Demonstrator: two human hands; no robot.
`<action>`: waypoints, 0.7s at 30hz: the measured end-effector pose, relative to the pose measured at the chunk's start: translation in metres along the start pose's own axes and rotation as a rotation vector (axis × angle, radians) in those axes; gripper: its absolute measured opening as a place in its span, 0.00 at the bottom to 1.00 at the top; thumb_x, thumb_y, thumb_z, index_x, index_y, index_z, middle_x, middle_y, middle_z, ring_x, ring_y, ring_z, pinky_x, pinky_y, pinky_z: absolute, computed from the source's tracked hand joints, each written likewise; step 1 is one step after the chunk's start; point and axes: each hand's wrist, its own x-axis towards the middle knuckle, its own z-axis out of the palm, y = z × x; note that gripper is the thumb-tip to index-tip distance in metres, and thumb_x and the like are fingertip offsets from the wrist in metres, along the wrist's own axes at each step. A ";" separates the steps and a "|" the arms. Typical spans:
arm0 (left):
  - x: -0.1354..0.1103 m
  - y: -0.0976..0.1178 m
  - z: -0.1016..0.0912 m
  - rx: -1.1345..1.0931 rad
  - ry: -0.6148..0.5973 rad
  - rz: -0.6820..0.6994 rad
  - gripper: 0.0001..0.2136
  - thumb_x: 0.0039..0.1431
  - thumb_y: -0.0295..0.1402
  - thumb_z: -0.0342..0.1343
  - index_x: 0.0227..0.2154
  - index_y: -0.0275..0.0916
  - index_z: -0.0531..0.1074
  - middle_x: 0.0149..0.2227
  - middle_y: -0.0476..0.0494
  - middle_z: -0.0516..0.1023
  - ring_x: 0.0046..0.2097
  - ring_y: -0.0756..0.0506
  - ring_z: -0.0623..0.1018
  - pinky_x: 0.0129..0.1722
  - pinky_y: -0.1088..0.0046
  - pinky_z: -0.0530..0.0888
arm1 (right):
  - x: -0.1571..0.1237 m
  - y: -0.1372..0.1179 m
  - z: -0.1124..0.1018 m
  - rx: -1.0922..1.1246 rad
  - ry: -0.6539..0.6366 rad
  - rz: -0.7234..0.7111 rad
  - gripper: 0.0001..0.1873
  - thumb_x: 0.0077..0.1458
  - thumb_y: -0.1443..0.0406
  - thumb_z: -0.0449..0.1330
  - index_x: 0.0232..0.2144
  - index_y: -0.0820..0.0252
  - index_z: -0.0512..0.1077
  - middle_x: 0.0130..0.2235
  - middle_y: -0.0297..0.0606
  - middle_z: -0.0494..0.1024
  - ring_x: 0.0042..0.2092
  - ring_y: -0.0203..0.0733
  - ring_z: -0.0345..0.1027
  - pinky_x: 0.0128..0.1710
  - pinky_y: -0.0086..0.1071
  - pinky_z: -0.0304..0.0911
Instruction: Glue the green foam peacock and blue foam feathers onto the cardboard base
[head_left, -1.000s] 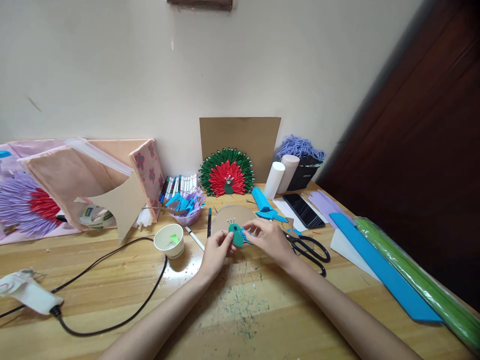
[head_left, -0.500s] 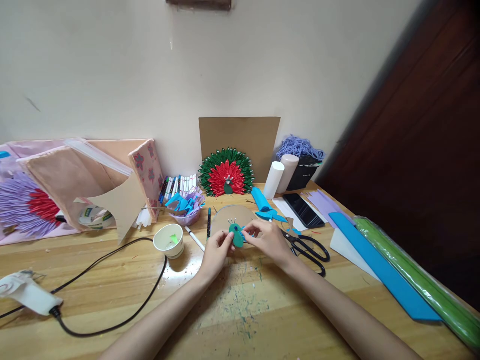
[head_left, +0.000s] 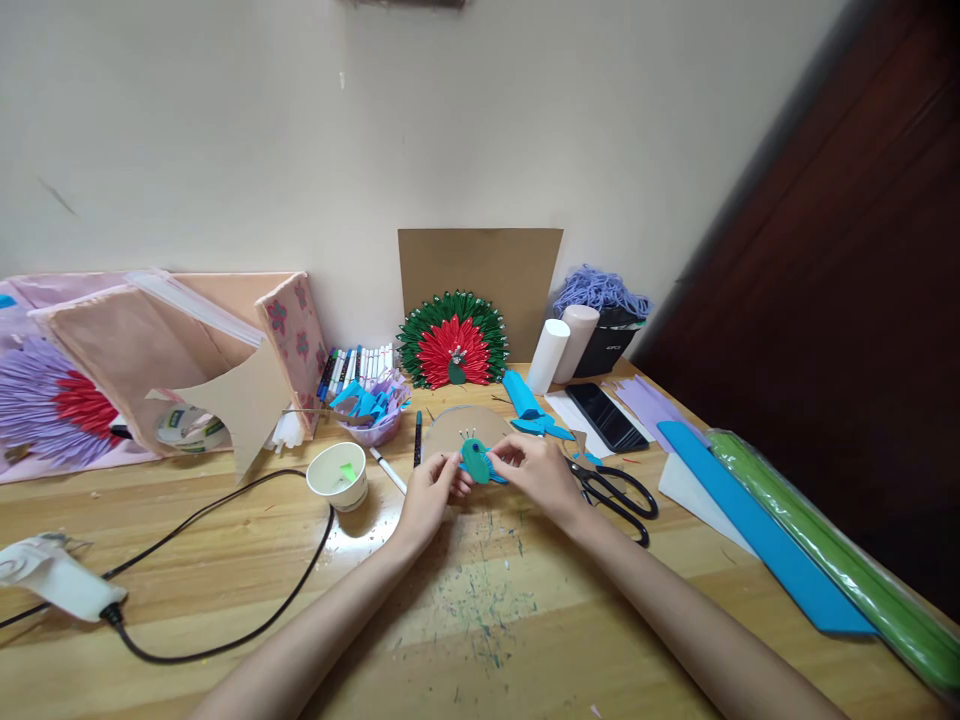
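Between my hands is a small green paper peacock body (head_left: pixel 475 464) with a dark blue eye and several pin-like crest pieces on top. My left hand (head_left: pixel 433 490) pinches its left edge. On the other side, the fingers of my right hand (head_left: pixel 530 470) are closed at its right edge, where blue pieces show behind the green. My fingertips partly hide those blue pieces. A round cardboard disc (head_left: pixel 454 425) lies on the table just beyond my hands. Close to my right wrist are black-handled scissors (head_left: pixel 615 497).
At the back, a red and green peacock fan (head_left: pixel 457 340) stands against a cardboard sheet (head_left: pixel 480 258). A paper cup (head_left: pixel 337 478) is left of my hands, near a white glue gun (head_left: pixel 60 580) with a looping black cord. A phone (head_left: pixel 606 417) and blue foam sheet (head_left: pixel 765 530) lie right.
The green peacock body has turned slightly, and more blue shows behind its lower edge. My left thumb has shifted from its front toward its left edge. The view has tilted a little.
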 end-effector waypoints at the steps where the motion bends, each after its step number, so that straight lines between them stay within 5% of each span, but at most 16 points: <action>1: 0.001 0.000 -0.002 0.004 0.025 0.016 0.18 0.51 0.47 0.53 0.29 0.34 0.72 0.25 0.45 0.74 0.26 0.50 0.72 0.28 0.76 0.68 | 0.000 0.003 0.000 -0.002 0.006 0.009 0.05 0.49 0.68 0.59 0.24 0.60 0.74 0.26 0.37 0.79 0.27 0.38 0.71 0.27 0.29 0.64; 7: 0.004 -0.005 -0.014 0.118 0.183 0.132 0.16 0.56 0.45 0.49 0.33 0.36 0.71 0.27 0.46 0.73 0.28 0.50 0.72 0.27 0.76 0.68 | -0.001 0.017 0.002 0.003 0.016 0.036 0.06 0.48 0.67 0.59 0.22 0.60 0.73 0.24 0.36 0.78 0.26 0.38 0.70 0.26 0.30 0.64; 14: -0.008 -0.004 0.002 0.213 -0.097 0.106 0.16 0.57 0.44 0.49 0.29 0.35 0.71 0.26 0.47 0.72 0.27 0.50 0.70 0.25 0.78 0.65 | -0.010 0.002 0.004 0.053 0.057 0.038 0.05 0.50 0.66 0.59 0.24 0.60 0.73 0.25 0.36 0.77 0.27 0.37 0.69 0.27 0.29 0.63; 21: -0.008 -0.004 0.009 0.069 -0.127 -0.029 0.17 0.53 0.46 0.52 0.26 0.34 0.68 0.24 0.47 0.72 0.25 0.51 0.70 0.24 0.77 0.65 | -0.027 0.015 -0.026 -0.082 -0.096 0.137 0.09 0.55 0.63 0.54 0.31 0.59 0.73 0.32 0.38 0.78 0.32 0.40 0.70 0.34 0.31 0.64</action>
